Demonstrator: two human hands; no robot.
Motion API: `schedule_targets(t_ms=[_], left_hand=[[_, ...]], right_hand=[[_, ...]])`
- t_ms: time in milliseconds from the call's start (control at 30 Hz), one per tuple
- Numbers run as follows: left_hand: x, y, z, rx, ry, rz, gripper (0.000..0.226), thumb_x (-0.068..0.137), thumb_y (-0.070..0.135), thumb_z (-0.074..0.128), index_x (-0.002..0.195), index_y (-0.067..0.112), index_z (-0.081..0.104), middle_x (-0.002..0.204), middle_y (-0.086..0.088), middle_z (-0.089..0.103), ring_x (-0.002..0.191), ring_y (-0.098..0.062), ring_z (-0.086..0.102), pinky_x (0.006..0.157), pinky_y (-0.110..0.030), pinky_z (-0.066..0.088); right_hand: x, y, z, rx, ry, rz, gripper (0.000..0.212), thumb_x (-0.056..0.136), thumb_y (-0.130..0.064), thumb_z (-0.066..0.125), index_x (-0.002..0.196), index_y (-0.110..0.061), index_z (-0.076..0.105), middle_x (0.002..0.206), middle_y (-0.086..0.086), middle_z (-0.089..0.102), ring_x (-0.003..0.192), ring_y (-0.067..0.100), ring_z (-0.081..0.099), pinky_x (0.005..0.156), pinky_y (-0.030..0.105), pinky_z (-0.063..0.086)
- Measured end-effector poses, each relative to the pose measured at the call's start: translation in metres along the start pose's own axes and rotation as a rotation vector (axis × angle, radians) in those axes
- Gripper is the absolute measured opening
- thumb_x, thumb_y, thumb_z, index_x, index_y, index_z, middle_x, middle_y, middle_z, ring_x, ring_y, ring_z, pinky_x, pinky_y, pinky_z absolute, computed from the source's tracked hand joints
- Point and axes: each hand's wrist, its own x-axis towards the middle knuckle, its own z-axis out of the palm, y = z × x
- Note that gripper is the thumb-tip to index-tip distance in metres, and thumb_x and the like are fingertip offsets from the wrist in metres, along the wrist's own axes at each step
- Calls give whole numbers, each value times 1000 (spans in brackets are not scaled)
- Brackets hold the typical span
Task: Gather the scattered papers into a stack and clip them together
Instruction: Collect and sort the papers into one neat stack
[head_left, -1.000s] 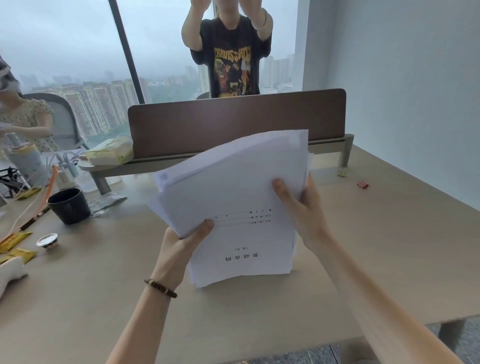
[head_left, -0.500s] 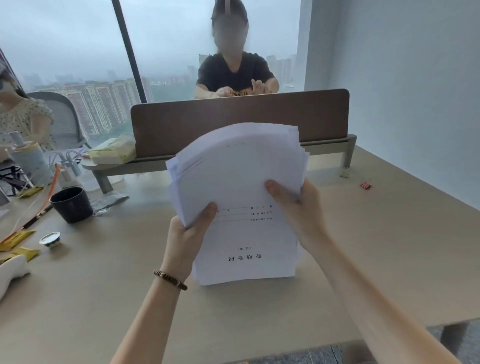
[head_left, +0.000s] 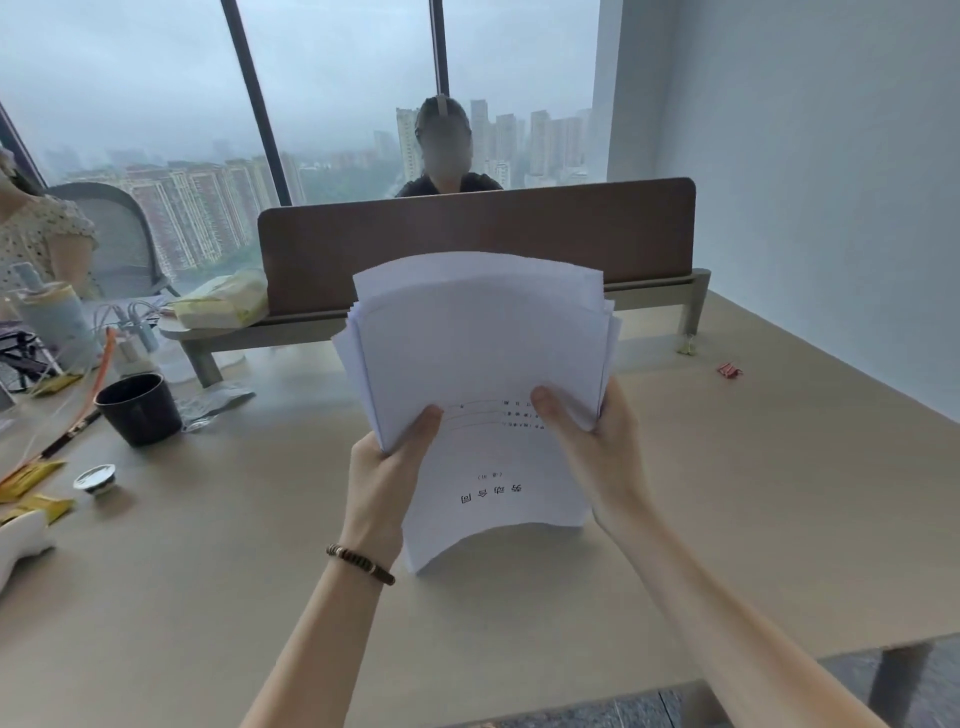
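A stack of white papers (head_left: 483, 353) stands upright on the beige table (head_left: 753, 493), its lower edge touching the surface and bowed. The sheets are fanned slightly at the top. My left hand (head_left: 384, 478) grips the stack's left side, thumb on the front sheet. Gripping the right side is my right hand (head_left: 592, 441), its thumb also on the front. A red binder clip (head_left: 729, 370) lies on the table at the far right, and a yellow-gold clip (head_left: 690, 347) sits by the divider's leg.
A brown desk divider (head_left: 478, 239) on a raised shelf crosses the back, with a person behind it. A black cup (head_left: 137, 408), a small foil lid (head_left: 94, 478), yellow packets (head_left: 31, 480), cables and a bottle (head_left: 52, 317) crowd the left side. Another person sits far left.
The stack has turned from tilted to more upright and squarer, its lower edge now on the table. Both hands shifted closer together. The person behind the divider lowered their arms.
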Motion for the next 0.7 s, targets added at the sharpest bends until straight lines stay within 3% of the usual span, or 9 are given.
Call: schedule_targets(t_ms=[133,267,367,433,467,533,633,700], left_hand=[[0,-8,-12,44,-75,-79,18,82,28,77,97,17,78,104,-5,78,100,-26,73,89,-42,57],[-2,-11,-14,66,-101,-76,19,77,30,76,94,23,80,103,-3,78,99,-23,73,86,-39,57],[-2,-8,-16,93,-133,-44,21,78,31,74,96,22,79,105,-4,78,100,-23,73,87,-38,57],[-1,-6,-17,94,-152,-17,22,79,29,74,98,20,79,105,-4,78,100,-22,73,86,-37,57],[-1,-4,-17,91,-157,-1,21,79,29,73,97,21,79,104,-3,78,97,-20,73,84,-35,58],[0,-1,-16,80,-156,34,15,79,28,72,92,25,80,99,2,78,90,-14,73,79,-30,58],[1,4,-14,55,-143,78,12,79,26,71,86,30,80,92,7,77,85,-9,71,75,-25,58],[1,6,-13,50,-144,89,12,79,25,72,86,30,79,92,7,77,85,-9,70,75,-26,58]], right_hand=[[1,30,-3,17,-79,140,51,77,-54,75,118,-26,68,108,-11,77,99,7,73,89,44,59],[-1,49,-4,48,-139,235,31,83,-43,79,110,-31,73,103,-16,78,96,3,73,90,39,58],[0,47,-7,61,-168,241,40,80,-48,79,113,-27,72,104,-13,78,102,11,73,86,36,59],[4,34,-9,88,-125,172,53,73,-57,79,112,-23,67,104,-2,77,103,20,73,78,39,60],[8,26,-11,101,-101,121,59,70,-62,79,110,-21,63,105,7,74,100,24,72,79,50,60],[15,9,-13,125,-69,18,53,73,-62,75,106,-25,56,104,18,69,93,28,70,80,58,56],[24,-18,-14,108,-17,-126,47,88,-44,68,127,-31,44,103,1,72,92,18,70,77,48,57],[28,-34,-14,67,-3,-283,59,96,-29,65,143,-34,30,121,-11,67,102,16,68,88,45,57]])
